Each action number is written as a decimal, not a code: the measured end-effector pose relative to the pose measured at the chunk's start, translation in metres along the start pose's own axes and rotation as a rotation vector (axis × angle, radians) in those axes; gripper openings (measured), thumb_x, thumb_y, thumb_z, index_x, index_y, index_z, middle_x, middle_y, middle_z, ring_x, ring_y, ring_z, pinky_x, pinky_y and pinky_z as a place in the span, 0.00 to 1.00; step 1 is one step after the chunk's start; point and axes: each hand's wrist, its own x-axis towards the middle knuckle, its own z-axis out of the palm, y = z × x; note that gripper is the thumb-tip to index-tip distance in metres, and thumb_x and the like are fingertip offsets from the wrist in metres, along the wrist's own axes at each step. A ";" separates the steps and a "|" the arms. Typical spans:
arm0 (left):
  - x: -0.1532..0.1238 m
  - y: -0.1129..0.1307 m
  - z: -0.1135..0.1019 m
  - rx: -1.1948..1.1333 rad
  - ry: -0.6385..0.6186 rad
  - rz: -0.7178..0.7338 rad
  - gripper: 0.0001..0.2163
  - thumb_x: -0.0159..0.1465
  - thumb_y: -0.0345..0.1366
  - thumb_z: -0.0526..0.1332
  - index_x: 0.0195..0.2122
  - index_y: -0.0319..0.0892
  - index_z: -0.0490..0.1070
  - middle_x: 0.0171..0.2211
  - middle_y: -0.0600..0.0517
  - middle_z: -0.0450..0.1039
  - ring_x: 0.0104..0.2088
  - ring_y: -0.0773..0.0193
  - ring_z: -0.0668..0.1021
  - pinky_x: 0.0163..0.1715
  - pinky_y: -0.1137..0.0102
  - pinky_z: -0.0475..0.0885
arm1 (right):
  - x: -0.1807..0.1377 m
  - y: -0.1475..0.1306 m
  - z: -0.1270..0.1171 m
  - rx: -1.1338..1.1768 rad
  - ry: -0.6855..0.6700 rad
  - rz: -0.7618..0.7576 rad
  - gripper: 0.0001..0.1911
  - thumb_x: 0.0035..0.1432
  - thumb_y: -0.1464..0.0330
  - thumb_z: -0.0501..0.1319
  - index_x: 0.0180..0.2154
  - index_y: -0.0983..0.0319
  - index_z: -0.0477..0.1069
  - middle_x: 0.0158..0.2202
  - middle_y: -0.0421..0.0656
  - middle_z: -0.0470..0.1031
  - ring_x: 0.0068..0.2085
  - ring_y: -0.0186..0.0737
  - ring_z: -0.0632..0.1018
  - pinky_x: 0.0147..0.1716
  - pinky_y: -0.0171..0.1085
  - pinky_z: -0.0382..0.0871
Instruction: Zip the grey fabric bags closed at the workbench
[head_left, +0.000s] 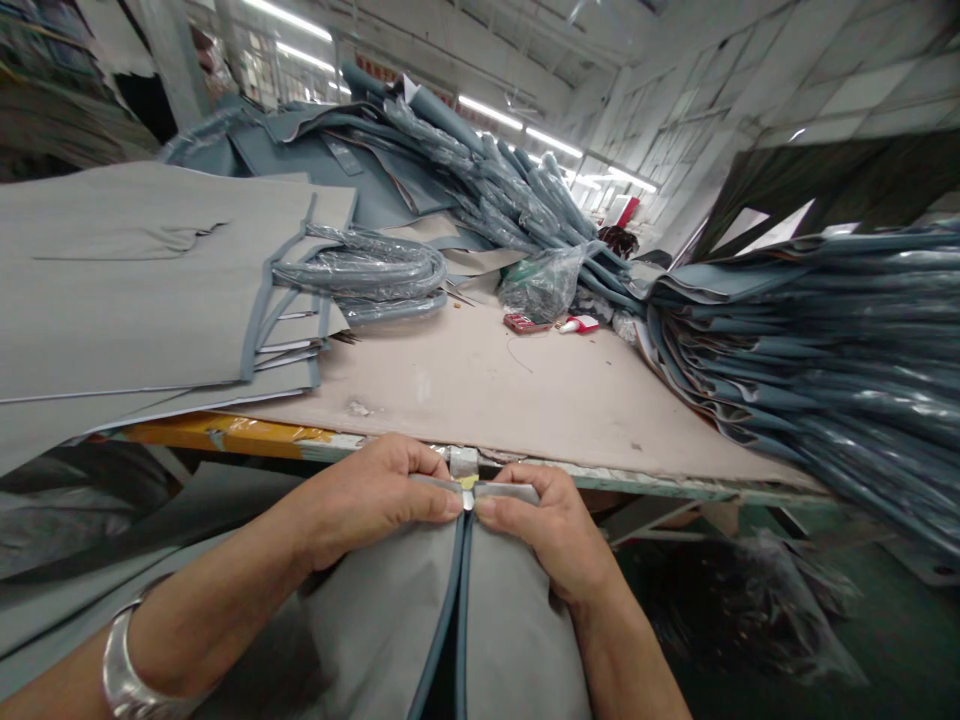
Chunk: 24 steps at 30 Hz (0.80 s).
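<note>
My left hand and my right hand meet at the near edge of the worktable. Each pinches one top corner of a grey fabric cover with blue piping running down its middle seam. Both thumbs press the two edges together beside a small metal piece on the table edge. A silver bracelet sits on my left wrist. The cover hangs down toward me below the table.
A stack of flat grey panels lies on the left. Plastic-wrapped blue piping coils lie behind it. Large heaps of blue-grey covers fill the right and back. A clear plastic bag, a red box and a small bottle sit mid-table.
</note>
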 end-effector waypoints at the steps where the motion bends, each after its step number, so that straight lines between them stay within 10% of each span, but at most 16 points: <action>1: -0.001 -0.001 -0.001 0.010 -0.020 0.005 0.17 0.45 0.47 0.69 0.25 0.38 0.68 0.20 0.58 0.63 0.23 0.71 0.61 0.24 0.74 0.53 | -0.001 0.000 -0.001 -0.019 -0.010 -0.010 0.15 0.43 0.61 0.70 0.25 0.65 0.71 0.20 0.36 0.64 0.21 0.28 0.60 0.20 0.29 0.51; 24: -0.001 -0.002 -0.002 0.316 0.106 0.133 0.14 0.55 0.49 0.62 0.29 0.41 0.69 0.25 0.57 0.64 0.28 0.66 0.64 0.27 0.73 0.56 | 0.001 0.000 -0.001 -0.047 0.012 -0.034 0.16 0.45 0.60 0.69 0.24 0.65 0.70 0.20 0.37 0.64 0.22 0.29 0.60 0.22 0.30 0.50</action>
